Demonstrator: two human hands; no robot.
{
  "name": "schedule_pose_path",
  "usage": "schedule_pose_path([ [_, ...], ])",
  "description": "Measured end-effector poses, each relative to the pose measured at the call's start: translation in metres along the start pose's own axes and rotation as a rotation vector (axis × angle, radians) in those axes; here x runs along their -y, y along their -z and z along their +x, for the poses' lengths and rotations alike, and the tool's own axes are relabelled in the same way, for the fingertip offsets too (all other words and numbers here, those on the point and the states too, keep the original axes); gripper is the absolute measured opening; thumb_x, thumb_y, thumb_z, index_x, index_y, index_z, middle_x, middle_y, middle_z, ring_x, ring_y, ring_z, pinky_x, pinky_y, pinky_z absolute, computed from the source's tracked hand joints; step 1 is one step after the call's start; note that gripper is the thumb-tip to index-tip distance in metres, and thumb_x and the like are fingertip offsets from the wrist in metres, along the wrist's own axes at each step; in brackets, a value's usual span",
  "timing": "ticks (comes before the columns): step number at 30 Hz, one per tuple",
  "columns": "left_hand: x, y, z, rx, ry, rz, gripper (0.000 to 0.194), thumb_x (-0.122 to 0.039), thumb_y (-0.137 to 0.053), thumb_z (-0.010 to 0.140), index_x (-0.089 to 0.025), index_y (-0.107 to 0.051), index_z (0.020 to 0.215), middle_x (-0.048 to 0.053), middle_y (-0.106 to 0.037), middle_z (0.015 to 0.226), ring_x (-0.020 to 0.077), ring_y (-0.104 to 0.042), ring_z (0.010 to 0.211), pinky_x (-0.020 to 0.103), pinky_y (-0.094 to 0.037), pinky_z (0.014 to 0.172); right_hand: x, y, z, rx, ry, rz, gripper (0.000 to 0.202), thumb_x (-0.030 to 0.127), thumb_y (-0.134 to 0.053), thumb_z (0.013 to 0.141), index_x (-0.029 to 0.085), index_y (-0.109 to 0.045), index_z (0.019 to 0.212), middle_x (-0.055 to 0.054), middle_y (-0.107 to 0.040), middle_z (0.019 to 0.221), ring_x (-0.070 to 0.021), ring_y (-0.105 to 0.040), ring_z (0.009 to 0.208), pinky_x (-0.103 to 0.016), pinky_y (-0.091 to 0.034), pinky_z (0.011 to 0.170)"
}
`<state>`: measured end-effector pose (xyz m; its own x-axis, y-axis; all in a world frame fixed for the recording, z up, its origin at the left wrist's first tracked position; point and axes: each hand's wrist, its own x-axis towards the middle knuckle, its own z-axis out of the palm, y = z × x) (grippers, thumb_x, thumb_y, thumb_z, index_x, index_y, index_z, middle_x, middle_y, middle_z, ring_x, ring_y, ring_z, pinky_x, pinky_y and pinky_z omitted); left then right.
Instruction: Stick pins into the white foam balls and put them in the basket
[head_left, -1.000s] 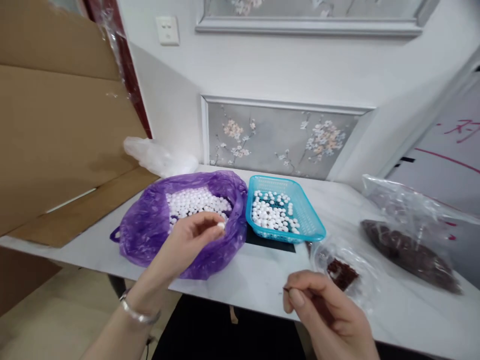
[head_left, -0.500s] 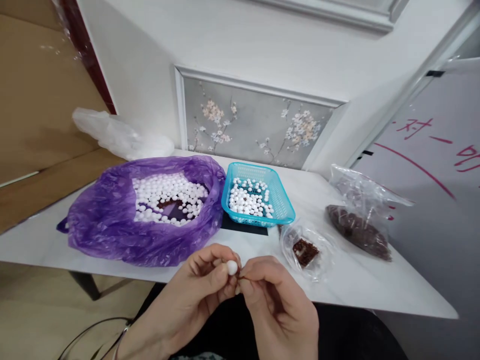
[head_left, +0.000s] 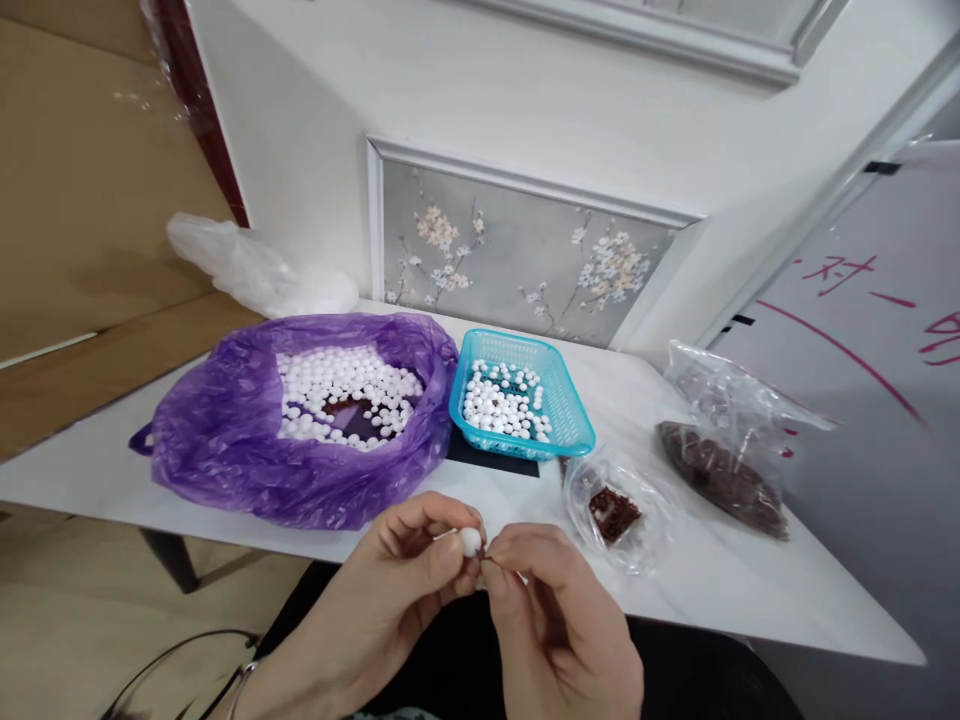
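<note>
Between thumb and fingers, my left hand (head_left: 409,575) pinches a small white ball (head_left: 470,542). Close against it, my right hand (head_left: 559,600) is closed in a pinch on a tiny thin brown piece (head_left: 486,557), too small to name, which seems to touch the ball's right side. Both hands are held just off the table's front edge. Beyond them a turquoise basket (head_left: 576,425) holds many white balls (head_left: 510,410). Left of it, an open purple plastic bag (head_left: 232,440) has more white balls in it. A clear plastic bag (head_left: 652,520) with small reddish-brown pieces (head_left: 615,512) lies to the right.
A larger clear zip bag (head_left: 720,475) of dark brown material lies at the table's right. The basket stands partly on a black flat piece (head_left: 495,460). Crumpled whitish plastic (head_left: 262,275) and a cardboard box (head_left: 82,180) are at the left; a whiteboard (head_left: 862,380) is at the right.
The view has shifted slightly. The ball in my left hand has turned a little, and the fingers of my right hand have shifted slightly beside it.
</note>
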<state>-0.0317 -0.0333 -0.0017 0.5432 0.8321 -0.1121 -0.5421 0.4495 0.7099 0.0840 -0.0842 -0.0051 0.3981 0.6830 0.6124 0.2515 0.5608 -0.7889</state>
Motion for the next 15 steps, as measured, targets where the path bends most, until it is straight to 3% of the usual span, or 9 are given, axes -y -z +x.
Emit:
schedule_pose_path([
  [15,-0.0059,-0.0016,-0.0004,-0.043,-0.182,0.257,0.008,-0.027,-0.086,0.070,-0.022,-0.081,0.075,0.000,-0.070,0.080,0.0117,-0.060,0.074,0.019,-0.050,0.068,-0.0067,-0.0004,-0.0009,0.059,-0.037,-0.007,0.016,0.013,-0.055,0.092,0.026,-0.061,0.085,0.000,-0.059,0.076,-0.0151,-0.058,0.070,-0.024,-0.046,0.059],
])
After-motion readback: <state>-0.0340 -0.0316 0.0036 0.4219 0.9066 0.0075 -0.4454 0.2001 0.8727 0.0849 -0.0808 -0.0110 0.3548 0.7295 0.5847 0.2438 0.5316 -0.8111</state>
